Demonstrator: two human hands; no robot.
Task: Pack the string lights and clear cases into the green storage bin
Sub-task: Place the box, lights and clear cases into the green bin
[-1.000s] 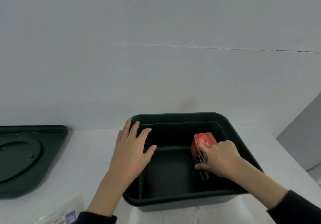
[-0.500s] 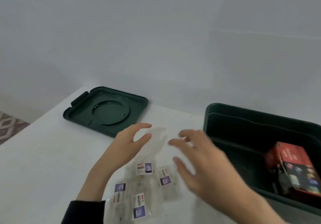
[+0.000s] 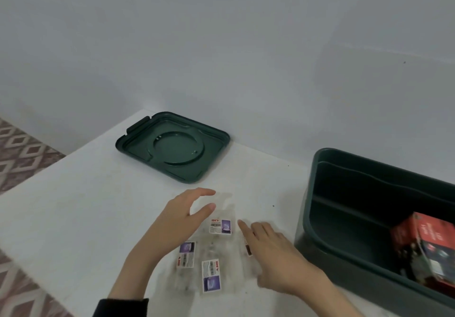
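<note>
Several clear cases (image 3: pixel 211 255) with white and purple labels lie in a loose pile on the white table, near its front edge. My left hand (image 3: pixel 177 220) hovers at the pile's left side, fingers spread and curved. My right hand (image 3: pixel 273 255) rests on the pile's right side with fingers apart, covering one case. Neither hand grips anything. The green storage bin (image 3: pixel 317 193) stands open at the right. A red box of string lights (image 3: pixel 428 243) lies inside it, against the right part.
The bin's green lid (image 3: pixel 172 147) lies upside down at the back of the white table (image 3: pixel 73 206), close to the wall. The table's left edge drops to a patterned floor (image 3: pixel 22 149).
My right hand let go of the red box and left the bin. My view swung left, and both hands moved to the pile of clear cases, now closer around it.
</note>
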